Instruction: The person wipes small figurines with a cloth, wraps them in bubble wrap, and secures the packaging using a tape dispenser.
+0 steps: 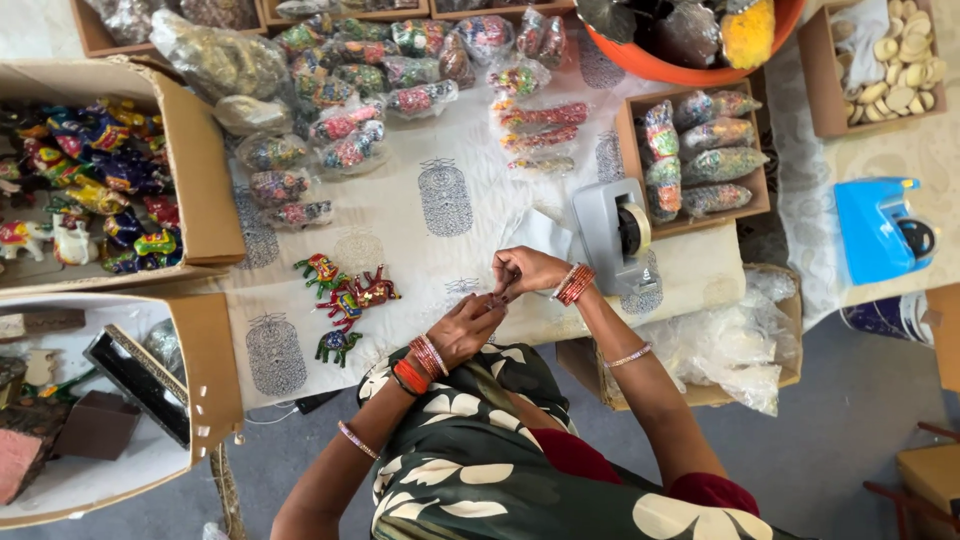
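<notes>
Hands: left hand (465,328) and right hand (525,270) pinched together over the near table edge, fingertips meeting on something tiny; can't tell what, maybe a bit of tape or a small clear bag.
Closest stuff: little cluster of painted wooden animal figurines (345,298), red and green, lying loose just left of the hands on the white block-printed tablecloth (445,200).
Tape: grey desktop tape dispenser (612,235) just right of the hands; a blue tape dispenser (880,228) sits well apart at the far right.
Left boxes: open cardboard box (200,170) full of bright painted animal figures; nearer one, a white-lined box (205,370), holds dark frames and wood bits.
Right boxes: small cardboard tray (632,150) with figurines already in clear bags; another tray (815,70) of plain unpainted wooden pieces at the far right.
Far side: pile of bagged figurines (400,70) across the cloth, orange plastic bowl (680,70) with more packets.
Near right: box of crumpled clear plastic bags (735,345).
Risk, my guess: the loose figurines sit near the table edge, so a forearm swing could knock them off, and tape could fold onto itself between the fingertips.
</notes>
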